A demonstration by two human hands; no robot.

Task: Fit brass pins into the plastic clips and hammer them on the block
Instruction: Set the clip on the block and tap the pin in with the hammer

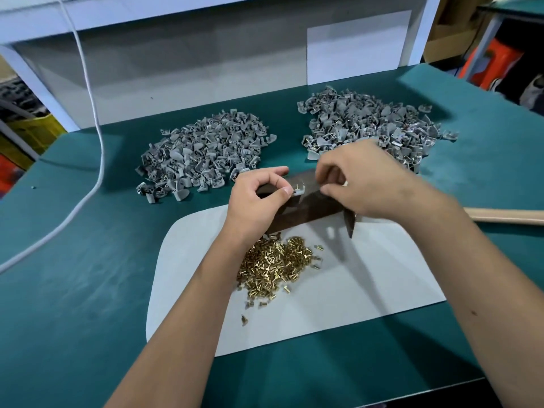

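- The left hand point(259, 198) has its fingers curled, thumb and forefinger pinching a small grey plastic clip point(298, 192) with a short brass pin point(298, 187) standing out of it, held over the top of the block.
- The right hand point(362, 184) is curled too, fingertips drawn together just right of the clip; something small and pale shows between the fingers, but what it is cannot be told.
- The block point(312, 207) is a dark, brownish bar with flat faces and sharp edges, lying across under both hands on the far edge of a pale sheet.
- That sheet point(353, 290) is smooth, light grey, with rounded corners, flat on the bench.
- On it, near the left wrist, lies a loose heap of brass pins point(276, 266), shiny, short and cylindrical, with a few strays scattered at its near edge.
- Beyond the hands, two mounds of grey plastic clips: one at the left point(206, 154), one at the right point(371, 125), both of matt, curved, fan-like pieces; the right mound shows glints of metal.
- A smooth, pale wooden handle point(506, 216) lies at the right, partly behind the right forearm.
- The bench top point(88, 290) is a dull teal mat.
- A white cable point(97, 119) hangs down and curves over the left of the bench.
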